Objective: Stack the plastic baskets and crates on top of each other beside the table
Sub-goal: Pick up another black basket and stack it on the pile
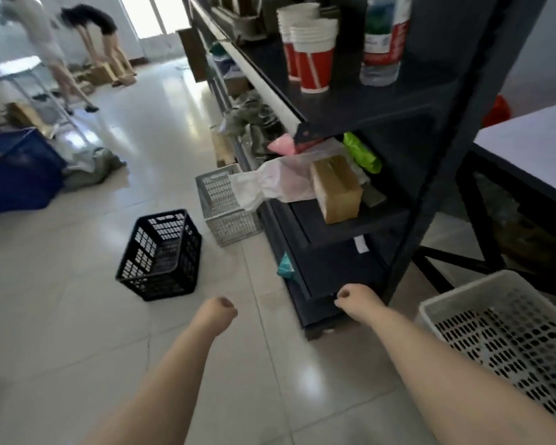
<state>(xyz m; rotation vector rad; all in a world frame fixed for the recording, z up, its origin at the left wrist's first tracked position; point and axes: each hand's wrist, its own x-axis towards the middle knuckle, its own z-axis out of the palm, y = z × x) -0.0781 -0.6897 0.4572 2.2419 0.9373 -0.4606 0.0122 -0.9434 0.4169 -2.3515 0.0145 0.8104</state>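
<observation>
A black slotted crate (161,255) stands on the tiled floor ahead of me, left of centre. Beyond it a grey slotted crate (225,205) rests against the foot of the dark shelving. A white perforated basket (507,335) sits at the lower right, beside the white-topped table (533,146). My left hand (223,311) is curled into a loose fist above the floor, a short way in front of the black crate and holding nothing. My right hand (345,298) is also curled shut and empty, in front of the shelf's bottom tier.
Dark metal shelving (366,123) runs along the right with cups, a bottle, a cardboard box and bags. A blue bin (16,171) and cloth lie at the left. Two people bend over by a round table at the far left.
</observation>
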